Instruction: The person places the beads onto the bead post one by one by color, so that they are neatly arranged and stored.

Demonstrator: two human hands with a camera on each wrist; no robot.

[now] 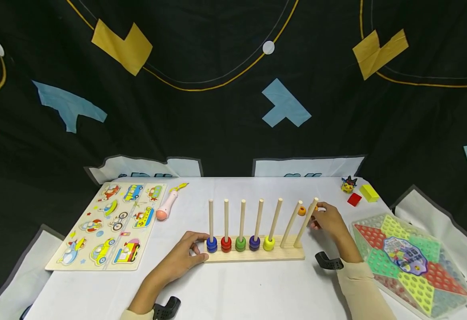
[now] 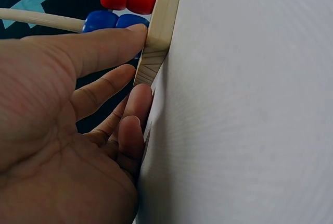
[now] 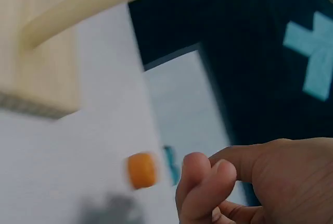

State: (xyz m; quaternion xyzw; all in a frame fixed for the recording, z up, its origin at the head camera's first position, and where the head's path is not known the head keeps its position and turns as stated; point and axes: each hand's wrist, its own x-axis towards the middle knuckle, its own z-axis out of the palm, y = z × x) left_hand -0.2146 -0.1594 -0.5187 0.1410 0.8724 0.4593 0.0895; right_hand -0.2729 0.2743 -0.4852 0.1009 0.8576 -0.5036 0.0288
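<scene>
A wooden peg rack stands mid-table. Its left five pegs carry blue, red, green, purple and yellow beads; the right two pegs are bare. My left hand grips the rack's left end, thumb along the front edge, as the left wrist view also shows. Beyond the right pegs my right hand has curled fingers. One orange bead lies apart from it. A second orange bead shows beside its fingertips, partly behind a peg; whether they pinch it is hidden.
A picture puzzle board lies at the left, with a pink-handled toy beside it. At the right lies a clear-cased, colourful game board. Behind it are a small figure, a red block and a yellow block.
</scene>
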